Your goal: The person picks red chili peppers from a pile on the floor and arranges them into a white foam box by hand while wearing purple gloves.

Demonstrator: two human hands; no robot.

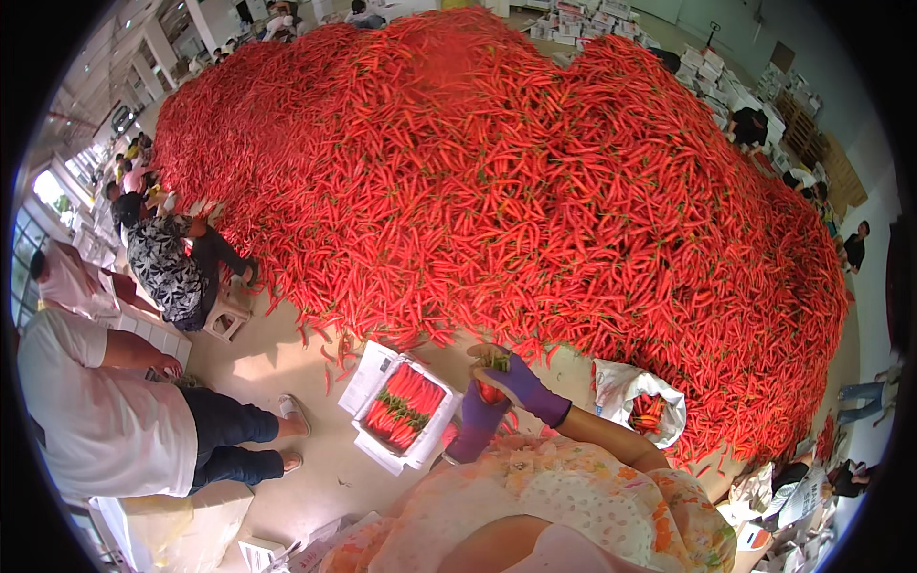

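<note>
Both my hands wear purple gloves and meet in front of my body, around a small bunch of red chili peppers (491, 392). My left hand (478, 424) holds the bunch from below, while my right hand (521, 385) closes over it from the right. Green stems show between the fingers; much of the bunch is hidden. Just left of my hands is a white paper-lined box (445, 422) with its flaps folded out. Inside lie two rows of red chilies (402, 407), their green stems meeting across the middle. A huge heap of red chilies (487, 200) rises beyond my hands.
Right of my arm stands an open white sack (616, 387) with chilies in it. A person in a white shirt (114, 408) stands at left; another sits on a plastic stool (229, 314) by the heap. Loose chilies lie along its edge. White cartons (179, 523) are at lower left.
</note>
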